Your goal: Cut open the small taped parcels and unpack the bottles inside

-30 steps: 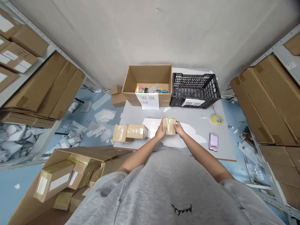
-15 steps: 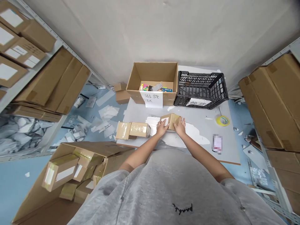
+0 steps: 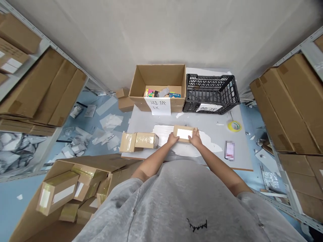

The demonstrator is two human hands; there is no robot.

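A small taped cardboard parcel lies flat on a white sheet, its white label facing up. My left hand grips its left end, and my right hand holds its right end. Just left of my left hand, two more taped cardboard parcels lie side by side on the grey table, not touching either hand.
An open cardboard box with colourful items and a paper sign stands at the table's far edge beside a black plastic crate. A yellow tape roll and a blurred phone lie right. Cardboard-stacked shelves flank the table; paper scraps litter the floor.
My hands have turned the small parcel down from a tilted position, so it now lies flat with its white label facing up.
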